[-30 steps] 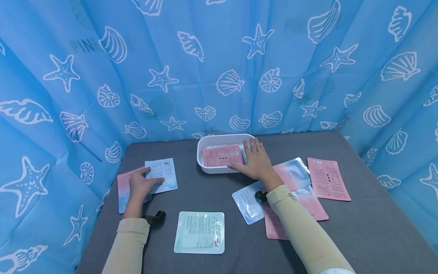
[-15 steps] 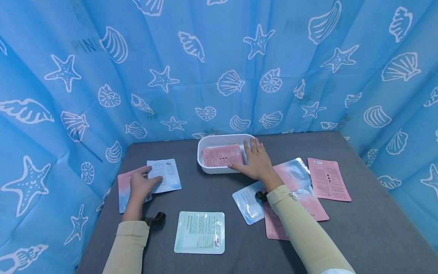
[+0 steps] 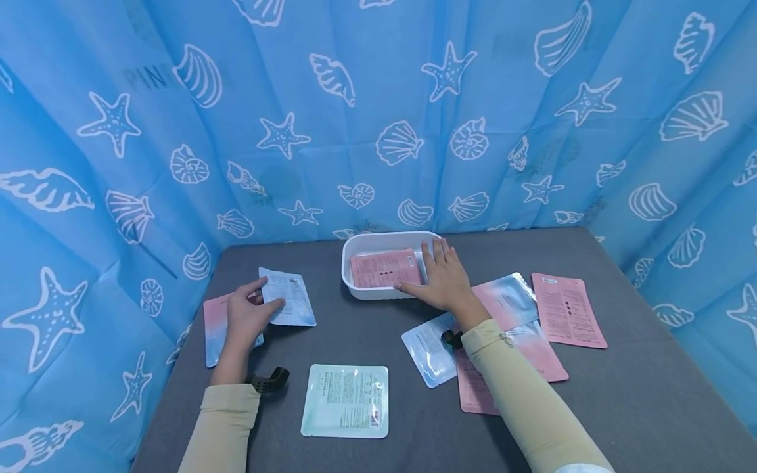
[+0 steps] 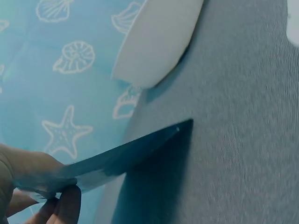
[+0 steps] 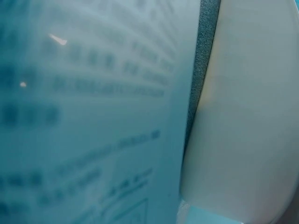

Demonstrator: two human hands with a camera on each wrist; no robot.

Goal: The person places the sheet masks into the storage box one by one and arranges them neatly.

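Note:
My left hand pinches a light blue face mask packet by its left side, thumb on one face and fingers behind. In the left wrist view this packet is seen nearly edge-on, tilted, its far corner low over the table. A pink-and-blue packet lies partly under that hand. My right hand rests with spread, straight fingers on the right end of a white plastic tub. Inside the tub lies a pink packet. The tub's wall fills the right side of the right wrist view.
A pale green packet lies at the front middle. Under and beside my right forearm are a silvery blue packet and several pink ones, with a separate pink packet farther right. A blue shell-print curtain stands behind the table.
The light blue packet has slid right off the pink-and-blue one and tipped up, its left side lifted by my left hand. My right hand has stayed on the tub.

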